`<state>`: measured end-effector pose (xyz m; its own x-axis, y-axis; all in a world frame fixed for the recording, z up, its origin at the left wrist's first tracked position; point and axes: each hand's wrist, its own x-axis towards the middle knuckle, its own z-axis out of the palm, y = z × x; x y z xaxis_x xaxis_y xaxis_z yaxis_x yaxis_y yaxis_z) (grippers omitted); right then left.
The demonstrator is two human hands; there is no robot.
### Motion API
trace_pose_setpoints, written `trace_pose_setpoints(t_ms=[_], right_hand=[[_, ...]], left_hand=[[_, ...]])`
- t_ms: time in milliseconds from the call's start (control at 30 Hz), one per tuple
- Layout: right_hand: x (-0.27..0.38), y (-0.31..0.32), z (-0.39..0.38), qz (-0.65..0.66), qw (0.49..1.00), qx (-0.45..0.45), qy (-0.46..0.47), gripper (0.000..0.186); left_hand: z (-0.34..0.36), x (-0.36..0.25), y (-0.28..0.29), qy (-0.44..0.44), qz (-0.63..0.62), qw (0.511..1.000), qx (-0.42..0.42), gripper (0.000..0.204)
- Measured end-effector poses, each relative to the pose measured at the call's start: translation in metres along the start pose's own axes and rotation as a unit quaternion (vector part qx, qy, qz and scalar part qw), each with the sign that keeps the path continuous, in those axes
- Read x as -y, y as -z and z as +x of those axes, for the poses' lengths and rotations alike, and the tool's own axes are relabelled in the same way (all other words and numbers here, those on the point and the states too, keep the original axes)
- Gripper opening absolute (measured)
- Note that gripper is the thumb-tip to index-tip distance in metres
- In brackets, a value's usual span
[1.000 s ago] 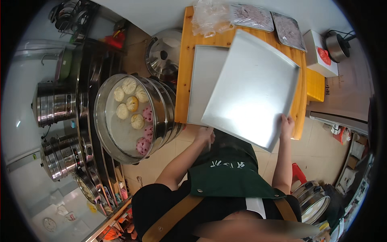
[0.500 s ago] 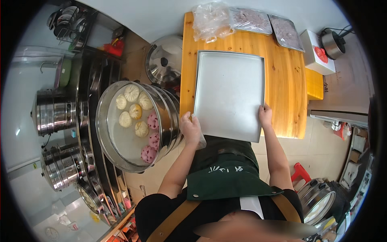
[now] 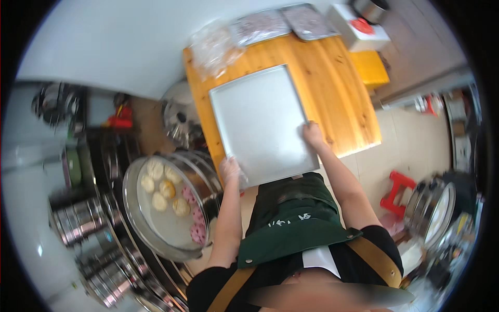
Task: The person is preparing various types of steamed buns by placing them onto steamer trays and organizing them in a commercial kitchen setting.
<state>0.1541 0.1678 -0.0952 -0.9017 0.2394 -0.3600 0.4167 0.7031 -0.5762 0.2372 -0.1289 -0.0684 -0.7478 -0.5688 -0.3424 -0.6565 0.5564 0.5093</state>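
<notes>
A shallow rectangular metal tray, with nothing on it, lies over the wooden table and juts past its near edge towards my apron. My left hand, in a clear plastic glove, grips its near left side. On the right side, my bare right hand is closed around the rim. To the left stands a big round steel steamer holding several white buns and a few pink ones. Neither hand touches the steamer.
At the table's back lie a crumpled plastic bag and film-covered trays. A white box and a yellow box stand right of it. A red stool is on the floor at right. Stacked steamers line the left.
My view has turned, so the table, tray and steamer appear shifted and tilted. Both hands keep their hold on the metal tray.
</notes>
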Motion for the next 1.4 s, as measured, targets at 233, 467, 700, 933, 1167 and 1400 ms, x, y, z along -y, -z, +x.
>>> trace_pose_setpoints(t_ms=[233,467,700,933,1167,1400], right_hand=[[0.003,0.028,0.007,0.125,0.985,0.094,-0.067,0.042],[-0.050,0.063,-0.016,0.185,0.969,0.097,-0.131,0.047],[-0.103,0.105,-0.058,0.230,0.962,0.068,-0.130,0.049],[-0.187,0.127,-0.139,0.328,0.922,-0.083,-0.190,0.038],[-0.268,0.112,-0.262,0.415,0.804,-0.319,-0.281,0.036],[-0.301,0.044,-0.393,0.477,0.608,-0.483,-0.411,0.039]], left_hand=[[0.008,0.011,-0.004,0.051,-0.128,0.984,0.111,0.033],[-0.064,-0.060,-0.001,0.136,-0.182,0.959,0.168,0.039],[-0.048,-0.040,-0.051,0.085,-0.097,0.956,0.265,0.044],[-0.147,-0.139,-0.058,-0.086,0.029,0.953,0.288,0.045],[-0.172,-0.176,-0.148,-0.263,0.072,0.848,0.455,0.036],[-0.299,-0.205,-0.218,-0.421,0.197,0.670,0.579,0.033]])
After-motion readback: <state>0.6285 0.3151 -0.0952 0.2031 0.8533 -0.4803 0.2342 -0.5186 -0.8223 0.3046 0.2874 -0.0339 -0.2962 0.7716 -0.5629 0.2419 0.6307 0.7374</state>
